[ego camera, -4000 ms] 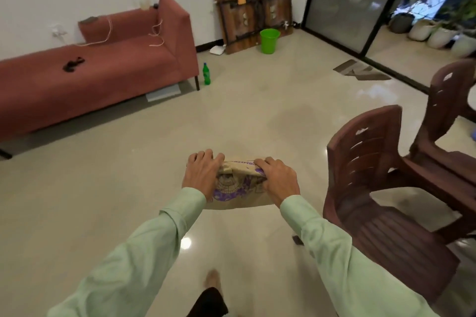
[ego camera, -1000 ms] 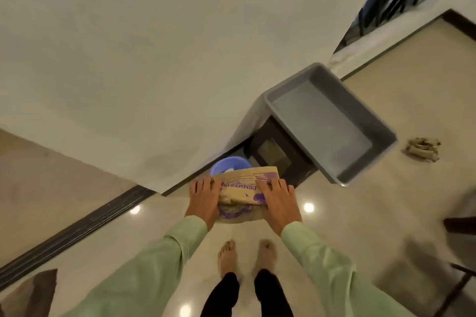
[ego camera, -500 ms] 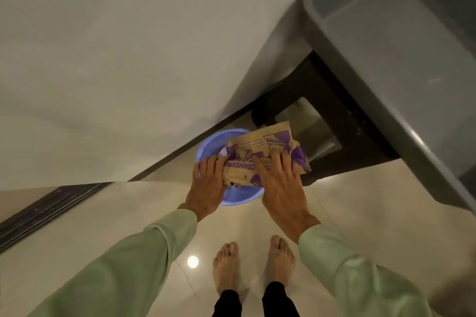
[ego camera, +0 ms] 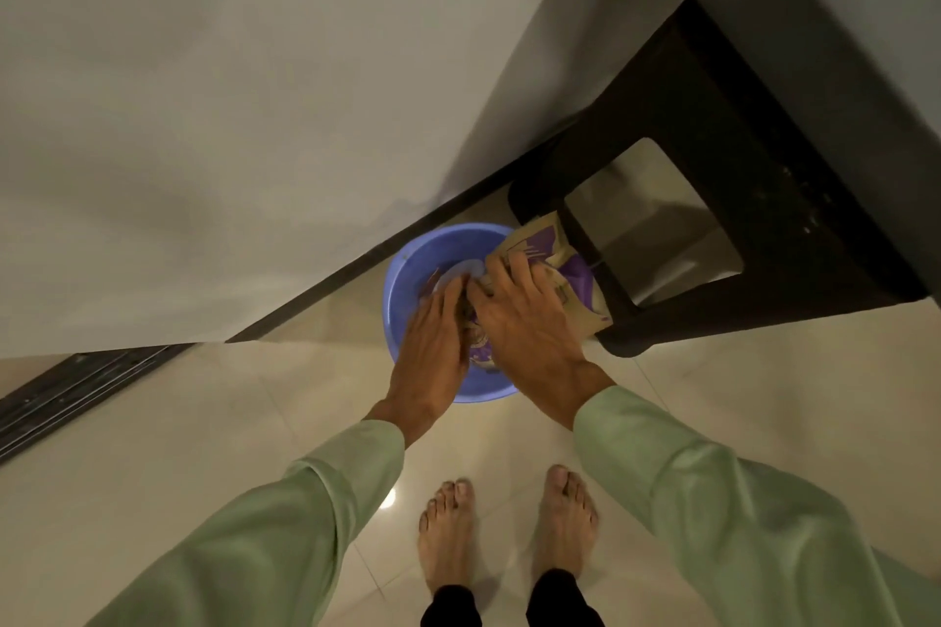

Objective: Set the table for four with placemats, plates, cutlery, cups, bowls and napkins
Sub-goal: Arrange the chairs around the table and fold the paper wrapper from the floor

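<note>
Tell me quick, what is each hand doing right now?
Left hand: fingers reaching into the blue basin; whether it grips anything cannot be told.
Right hand: pressing the brown paper bag down over the basin.

Floor: polished cream tile, glossy, mirroring a lamp spot at 6 o'clock. Basin: blue plastic, smooth, soft sheen, at centre. Bag: brown paper with purple print, matt, creased, at the basin's 3 o'clock rim. Stool: dark plastic, dull and dusty, at 2 o'clock. Wall: painted, matt, smooth, 10 to 12 o'clock. Floor track: dark metal, ridged, at 9 o'clock. Sleeves: pale green woven cloth, matt, softly wrinkled.
</note>
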The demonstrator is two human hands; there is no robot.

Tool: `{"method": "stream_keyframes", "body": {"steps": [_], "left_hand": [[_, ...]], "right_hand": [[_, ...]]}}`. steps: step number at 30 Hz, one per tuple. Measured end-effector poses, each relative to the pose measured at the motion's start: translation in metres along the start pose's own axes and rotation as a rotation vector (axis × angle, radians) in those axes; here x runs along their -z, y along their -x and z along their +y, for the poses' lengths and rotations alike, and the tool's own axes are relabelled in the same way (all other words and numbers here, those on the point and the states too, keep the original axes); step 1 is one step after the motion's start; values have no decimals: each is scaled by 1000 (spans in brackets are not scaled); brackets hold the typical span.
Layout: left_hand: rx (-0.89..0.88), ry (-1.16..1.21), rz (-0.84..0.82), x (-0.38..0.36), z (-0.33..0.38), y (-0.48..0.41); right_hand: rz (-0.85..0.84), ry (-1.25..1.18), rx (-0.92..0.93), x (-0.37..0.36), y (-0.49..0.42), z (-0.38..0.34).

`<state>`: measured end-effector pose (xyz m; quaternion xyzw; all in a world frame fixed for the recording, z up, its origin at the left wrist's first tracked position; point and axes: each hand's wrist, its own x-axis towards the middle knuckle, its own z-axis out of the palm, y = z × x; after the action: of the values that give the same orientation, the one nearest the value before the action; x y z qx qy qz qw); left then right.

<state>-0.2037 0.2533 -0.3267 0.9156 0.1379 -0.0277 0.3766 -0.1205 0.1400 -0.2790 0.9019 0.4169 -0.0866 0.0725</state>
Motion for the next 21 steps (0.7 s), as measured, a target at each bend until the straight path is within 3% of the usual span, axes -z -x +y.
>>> {"method": "stream_keyframes", "body": {"steps": [4, 7, 10, 15, 21], "left_hand": [[96, 220, -135, -2, -8, -1], [98, 132, -104, 0, -13, -6], [157, 88, -162, 14, -1, 2], [-32, 17, -36, 17, 23, 22], [-21, -192, -133, 17, 24, 22]], "right_hand": [[51, -218, 74, 4, -1, -2], [142, -259, -129, 20, 18, 5], [16, -398, -297, 10, 41, 7], [-122, -586, -172, -24, 50, 3], [-122, -611, -144, -18, 61, 14]]}}
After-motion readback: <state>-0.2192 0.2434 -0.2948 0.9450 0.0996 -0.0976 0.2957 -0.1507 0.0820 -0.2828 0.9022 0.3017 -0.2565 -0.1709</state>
